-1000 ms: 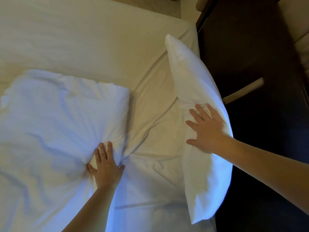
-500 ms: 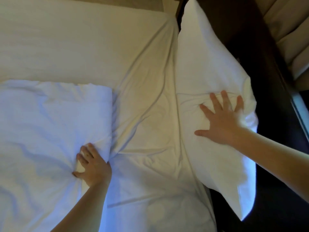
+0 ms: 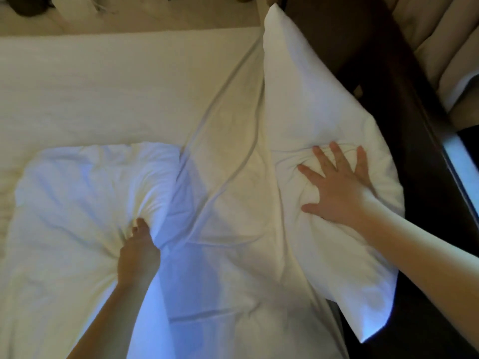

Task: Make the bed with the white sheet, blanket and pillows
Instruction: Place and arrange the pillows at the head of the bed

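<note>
- The right hand (image 3: 337, 187) lay spread wide, fingers straight, pressing flat on the pillow (image 3: 308, 94), which dented and creased under the palm.
- That pillow sat at the right edge of the bed, tilted against the dark headboard (image 3: 383, 81), with its near corner overhanging the mattress edge.
- The left hand (image 3: 138, 251) had its fingers curled into a fold of the puffy white bedding (image 3: 77, 193) at the near left. Whether this was the blanket or a second pillow, I could not tell.
- The white sheet (image 3: 124, 86) covered the mattress, with long creases running from the far right towards the middle.
- The step in hand looked like seating the pillow at the head of the bed. To do it well, the flat palm should push the pillow's bulk squarely against the headboard and bring the overhanging corner onto the mattress, not merely squash the middle.
- The left grip would do best pulling evenly, so that the sheet beneath was not dragged into fresh creases.
- A light pat afterwards would probably even out the dent.
</note>
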Available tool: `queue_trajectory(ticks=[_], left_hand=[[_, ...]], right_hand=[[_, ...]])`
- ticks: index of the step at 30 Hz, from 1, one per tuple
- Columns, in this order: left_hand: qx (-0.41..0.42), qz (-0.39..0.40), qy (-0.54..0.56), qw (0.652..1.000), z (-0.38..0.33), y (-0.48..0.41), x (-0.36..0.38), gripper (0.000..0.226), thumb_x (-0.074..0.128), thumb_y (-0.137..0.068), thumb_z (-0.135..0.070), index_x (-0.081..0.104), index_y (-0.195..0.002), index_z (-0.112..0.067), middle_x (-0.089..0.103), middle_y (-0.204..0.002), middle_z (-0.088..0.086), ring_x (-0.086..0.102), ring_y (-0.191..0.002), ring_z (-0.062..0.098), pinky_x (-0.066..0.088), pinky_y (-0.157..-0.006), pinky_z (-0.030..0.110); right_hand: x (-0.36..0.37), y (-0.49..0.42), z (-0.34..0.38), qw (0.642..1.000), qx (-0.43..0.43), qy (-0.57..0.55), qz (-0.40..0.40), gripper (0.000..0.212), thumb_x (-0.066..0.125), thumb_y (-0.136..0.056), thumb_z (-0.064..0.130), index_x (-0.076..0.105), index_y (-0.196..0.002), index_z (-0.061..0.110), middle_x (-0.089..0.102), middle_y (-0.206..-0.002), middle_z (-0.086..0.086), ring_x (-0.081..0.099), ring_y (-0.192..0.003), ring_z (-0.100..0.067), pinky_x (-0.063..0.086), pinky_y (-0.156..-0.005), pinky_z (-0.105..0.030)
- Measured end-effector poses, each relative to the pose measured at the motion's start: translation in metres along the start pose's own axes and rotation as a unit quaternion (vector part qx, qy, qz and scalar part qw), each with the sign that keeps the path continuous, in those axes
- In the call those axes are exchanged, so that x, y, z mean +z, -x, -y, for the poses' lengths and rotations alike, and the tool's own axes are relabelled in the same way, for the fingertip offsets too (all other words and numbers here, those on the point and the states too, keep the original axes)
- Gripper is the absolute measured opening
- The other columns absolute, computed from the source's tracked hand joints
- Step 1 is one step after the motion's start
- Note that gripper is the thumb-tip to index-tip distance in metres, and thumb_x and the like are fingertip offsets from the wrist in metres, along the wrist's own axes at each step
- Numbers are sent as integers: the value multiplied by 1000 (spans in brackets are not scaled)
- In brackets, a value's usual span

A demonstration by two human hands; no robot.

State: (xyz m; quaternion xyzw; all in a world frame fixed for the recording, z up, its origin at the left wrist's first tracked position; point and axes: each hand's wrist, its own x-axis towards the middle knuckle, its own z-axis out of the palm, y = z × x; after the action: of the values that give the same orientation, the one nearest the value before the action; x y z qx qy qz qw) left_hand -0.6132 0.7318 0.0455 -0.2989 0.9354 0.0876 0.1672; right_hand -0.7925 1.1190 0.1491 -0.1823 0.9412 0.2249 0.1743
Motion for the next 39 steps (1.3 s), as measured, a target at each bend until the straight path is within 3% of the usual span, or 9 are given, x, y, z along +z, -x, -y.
queue_trajectory(ticks=[5,10,13,15,17,20,27,33,39], left_hand=[[38,-84,35,995,-64,-2,-86,59,56,-85,4,42,-143,1,64,-107,35,63,-98,55,51,-85,57],[93,-142,102,980,-178,-24,-107,66,56,-90,-4,35,-153,-3,63,-121,29,62,-110,49,48,-92,50],[187,-60,99,975,-247,-41,-63,71,54,-95,-14,23,-159,-6,54,-138,22,59,-118,44,47,-96,48],[247,97,118,957,-272,-43,-17,72,53,-101,-29,18,-161,-11,42,-153,17,48,-135,42,40,-109,46],[240,222,54,944,-275,-34,32,81,52,-102,-44,9,-163,-13,19,-166,14,24,-151,38,26,-120,48],[193,210,55,957,-256,-6,74,89,54,-98,-51,2,-163,-18,-2,-171,10,-2,-156,39,14,-122,57],[220,42,94,970,-217,77,112,97,51,-89,-54,5,-163,-13,6,-171,11,5,-157,34,12,-126,53],[263,72,-10,962,-200,128,142,133,49,-69,-89,-1,-163,-10,-3,-170,15,-1,-156,41,5,-120,67],[308,145,-159,927,-200,137,142,149,59,-67,-88,-29,-153,-4,-37,-158,23,-28,-147,51,-9,-106,82]], right_hand=[[-5,2,0,1000,-5,-8,8,98,39,-84,83,-9,-158,42,-28,-165,-3,-31,-148,-36,-14,-112,-71],[-7,1,-1,1000,-9,-17,7,98,42,-83,83,-6,-159,43,-26,-166,-3,-29,-149,-36,-15,-112,-71],[-6,0,-2,1000,-8,-19,-1,99,44,-82,83,-3,-159,43,-23,-167,-3,-27,-150,-35,-17,-110,-71],[-5,0,-4,1000,-6,-26,-2,98,44,-82,83,-3,-159,44,-23,-167,-2,-29,-149,-35,-17,-111,-70],[-4,-1,-5,999,-7,-32,2,98,44,-83,81,-5,-159,43,-25,-166,-2,-31,-149,-35,-18,-111,-70],[-4,-2,-7,999,-9,-40,3,99,45,-83,80,-6,-159,43,-26,-166,-3,-32,-148,-36,-16,-111,-71],[-3,-2,-6,999,-13,-36,8,96,44,-86,78,-7,-159,41,-28,-165,-4,-34,-147,-37,-14,-111,-71],[-2,-3,-4,1000,-12,-26,7,95,41,-87,79,-8,-159,40,-28,-165,-4,-33,-147,-37,-17,-111,-70],[-3,-3,-5,1000,-10,-24,14,97,41,-85,81,-8,-159,42,-27,-165,-3,-33,-148,-36,-16,-111,-70]])
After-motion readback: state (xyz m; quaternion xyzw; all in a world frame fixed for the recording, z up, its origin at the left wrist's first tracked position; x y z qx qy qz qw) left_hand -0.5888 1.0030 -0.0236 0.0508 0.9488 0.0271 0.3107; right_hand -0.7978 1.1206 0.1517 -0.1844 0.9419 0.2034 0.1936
